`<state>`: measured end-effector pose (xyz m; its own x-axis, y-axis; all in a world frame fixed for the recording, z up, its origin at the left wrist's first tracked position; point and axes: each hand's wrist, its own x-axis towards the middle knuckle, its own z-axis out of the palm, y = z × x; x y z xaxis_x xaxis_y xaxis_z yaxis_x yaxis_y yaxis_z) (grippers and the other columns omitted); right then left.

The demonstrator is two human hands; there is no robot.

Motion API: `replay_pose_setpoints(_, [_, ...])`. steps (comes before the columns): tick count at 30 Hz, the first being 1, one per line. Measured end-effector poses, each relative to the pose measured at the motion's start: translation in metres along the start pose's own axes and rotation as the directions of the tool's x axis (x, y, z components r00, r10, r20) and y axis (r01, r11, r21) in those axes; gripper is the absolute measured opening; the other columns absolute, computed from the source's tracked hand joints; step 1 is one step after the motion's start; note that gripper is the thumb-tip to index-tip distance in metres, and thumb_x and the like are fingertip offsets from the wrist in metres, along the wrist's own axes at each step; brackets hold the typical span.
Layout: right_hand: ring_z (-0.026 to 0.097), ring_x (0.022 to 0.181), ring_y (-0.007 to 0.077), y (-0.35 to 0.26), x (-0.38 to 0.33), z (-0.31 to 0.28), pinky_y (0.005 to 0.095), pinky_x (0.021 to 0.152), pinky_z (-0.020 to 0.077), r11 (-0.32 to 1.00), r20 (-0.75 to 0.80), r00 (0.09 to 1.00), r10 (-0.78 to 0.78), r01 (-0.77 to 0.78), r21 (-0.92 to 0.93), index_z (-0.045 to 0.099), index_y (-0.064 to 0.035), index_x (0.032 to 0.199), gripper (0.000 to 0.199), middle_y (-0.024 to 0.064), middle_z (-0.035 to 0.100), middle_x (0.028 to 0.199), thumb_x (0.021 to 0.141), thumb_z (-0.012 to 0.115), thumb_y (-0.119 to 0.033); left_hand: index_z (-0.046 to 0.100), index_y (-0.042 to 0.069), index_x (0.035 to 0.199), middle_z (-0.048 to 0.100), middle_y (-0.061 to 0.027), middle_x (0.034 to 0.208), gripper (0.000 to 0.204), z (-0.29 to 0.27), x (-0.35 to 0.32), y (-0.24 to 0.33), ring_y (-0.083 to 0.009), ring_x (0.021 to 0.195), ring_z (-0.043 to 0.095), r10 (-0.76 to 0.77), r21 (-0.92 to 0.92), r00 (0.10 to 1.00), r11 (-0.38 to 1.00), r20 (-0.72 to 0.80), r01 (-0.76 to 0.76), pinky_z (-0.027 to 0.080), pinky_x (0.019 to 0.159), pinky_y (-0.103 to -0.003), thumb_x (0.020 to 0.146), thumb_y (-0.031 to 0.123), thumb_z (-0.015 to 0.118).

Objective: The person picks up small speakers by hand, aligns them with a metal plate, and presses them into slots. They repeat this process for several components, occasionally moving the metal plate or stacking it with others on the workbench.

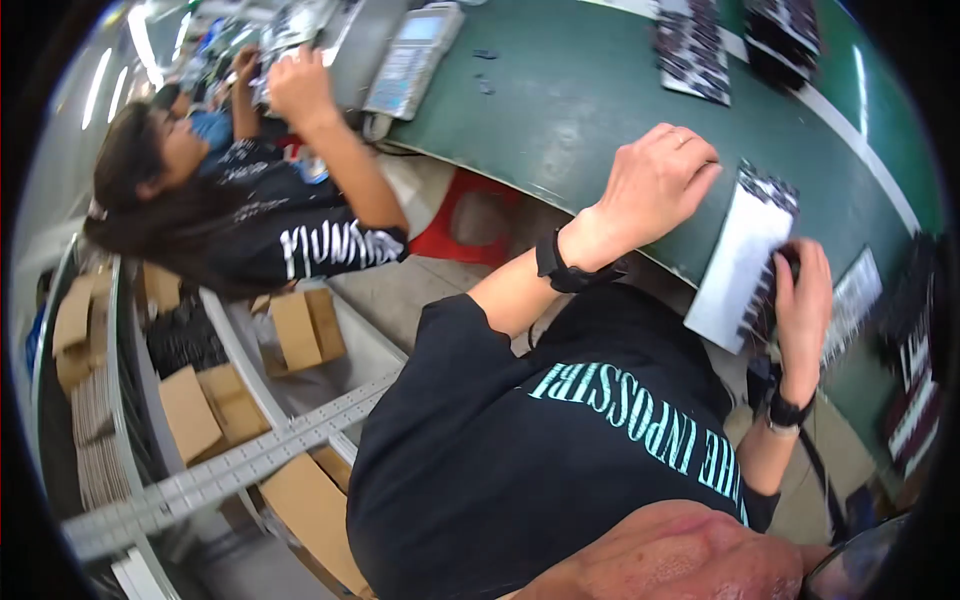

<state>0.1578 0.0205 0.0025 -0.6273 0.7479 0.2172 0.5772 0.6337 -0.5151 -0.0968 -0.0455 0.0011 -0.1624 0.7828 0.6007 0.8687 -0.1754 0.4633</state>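
A long white panel [740, 250] with small dark pieces along its far end and right edge lies at the near edge of the green table [560, 130]. Bent fingers of my right hand [806, 300] close on the panel's right edge, among the dark pieces. To the left of the panel, my left hand [660, 185] is raised above the table edge. Its fingers are curled together, and whatever may be between them is hidden. Dark bands circle both of my wrists.
Strips of dark pieces [692, 50] and a dark stack [782, 45] lie at the far side. Another pale strip [852, 295] lies right of my right hand. A grey keypad device [412, 62] stands near a co-worker [250, 210] at left. Cardboard boxes [305, 328] and a red stool [470, 222] are below.
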Motion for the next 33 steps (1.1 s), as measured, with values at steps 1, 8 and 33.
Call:
replay_pose_setpoints(1, [0.059,0.09,0.0347,-0.002,-0.005,-0.006,0.04,0.082,0.0465,0.999,0.02,0.999,0.041,-0.041,-0.011,0.056,0.0012,0.103,0.014,0.0175,0.059,0.095,0.091,0.061,-0.005,0.065,0.004,0.093,0.067,-0.0131,0.091,0.014,-0.01,-0.001,-0.003,-0.0339,0.092,0.064,0.008,-0.033,1.0,0.999,-0.025,-0.009,0.054,0.078,-0.041,0.084,0.014,0.067])
replay_pose_setpoints(8, [0.062,0.092,0.0199,0.0,-0.009,-0.002,0.0323,0.085,0.0482,0.873,0.031,0.941,0.338,-0.326,0.362,0.057,0.0007,0.107,0.013,0.0115,0.063,0.099,0.099,0.058,-0.008,0.027,0.003,0.153,0.021,-0.0261,0.16,0.084,-0.103,-0.018,-0.168,-0.0394,0.15,0.015,-0.444,0.507,0.893,0.787,0.069,0.352,0.012,0.12,-0.055,0.094,0.056,0.055])
replay_pose_setpoints(33, [0.066,0.093,0.0137,0.011,-0.009,-0.005,0.0284,0.088,0.0513,0.388,0.06,0.942,0.33,-0.193,0.901,0.061,-0.0002,0.116,0.017,0.0065,0.066,0.103,0.1,0.056,-0.007,0.062,0.002,0.105,0.066,-0.0075,0.096,0.024,0.012,0.02,-0.044,-0.0248,0.088,0.067,0.279,0.276,0.754,0.81,0.594,-0.517,0.058,0.069,-0.032,0.081,0.008,0.063])
